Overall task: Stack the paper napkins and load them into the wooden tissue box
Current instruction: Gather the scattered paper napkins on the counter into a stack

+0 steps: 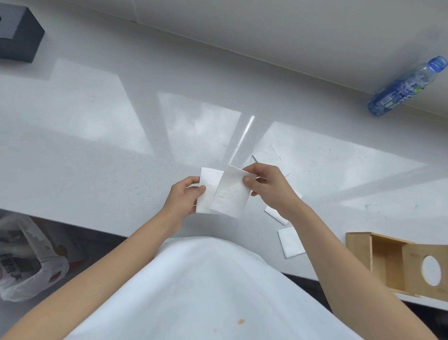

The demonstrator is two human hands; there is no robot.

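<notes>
My left hand (184, 196) pinches the left edge of a white folded napkin (207, 192), held above the counter. My right hand (266, 185) grips the top corner of a second white napkin (231, 196), which overlaps the first one on its right side. More napkins lie flat on the counter: one behind my right hand (268, 156), one under my right wrist (277, 215), and one near the front edge (291, 242). The wooden tissue box (359, 247) lies at the right front of the counter, open side up, its lid with a round hole (430, 270) facing me.
A blue plastic bottle (407, 86) stands at the back right by the wall. A dark box (9, 33) sits at the far left of the white counter (99, 133). Below the counter edge on the left is a plastic bag (15, 258).
</notes>
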